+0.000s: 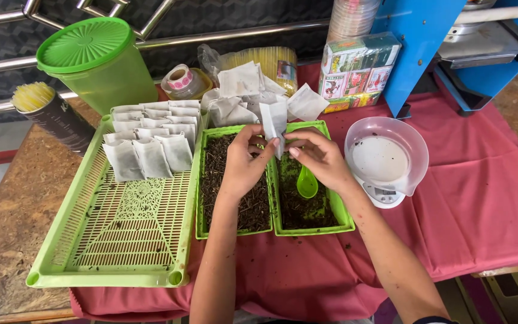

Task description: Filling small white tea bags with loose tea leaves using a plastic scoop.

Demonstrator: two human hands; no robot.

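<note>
Head view: left hand (pixel 242 161) and right hand (pixel 322 157) pinching a white paper sachet (pixel 273 122) above twin green trays (pixel 346 222) of dark loose tea, green scoop (pixel 307 183) inside, filled sachets (pixel 148 144) on slatted tray (pixel 115 240) beside them, colourful box (pixel 360 71) behind.

Green lidded tub (pixel 94 60), tape roll (pixel 178 80), kitchen scale (pixel 386 161) (white bowl on top), blue machine (pixel 427 48).
</note>
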